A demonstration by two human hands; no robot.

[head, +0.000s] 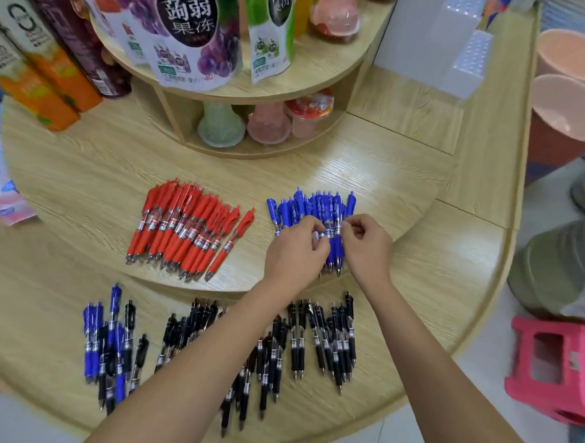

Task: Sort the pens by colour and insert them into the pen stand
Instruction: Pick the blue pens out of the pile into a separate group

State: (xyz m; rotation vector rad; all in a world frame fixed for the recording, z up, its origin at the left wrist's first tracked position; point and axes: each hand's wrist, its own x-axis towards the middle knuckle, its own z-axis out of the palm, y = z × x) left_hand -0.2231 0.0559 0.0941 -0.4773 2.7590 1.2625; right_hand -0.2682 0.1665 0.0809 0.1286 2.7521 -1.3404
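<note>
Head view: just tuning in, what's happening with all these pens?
A person is sorting pens on a tiered wooden counter. The left hand and right hand both grip pens in the blue pile on the upper tier, beside the red pile. On the lower tier lie the black pile and, to its left, a mixed blue-and-black cluster not yet sorted.

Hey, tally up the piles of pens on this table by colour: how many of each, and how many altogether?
Red pile: 1
Blue pile, gripped by the left hand and right hand: 1
Black pile, partly hidden by an arm: 1
Mixed blue-and-black pile: 1
Total: 4 piles
</note>
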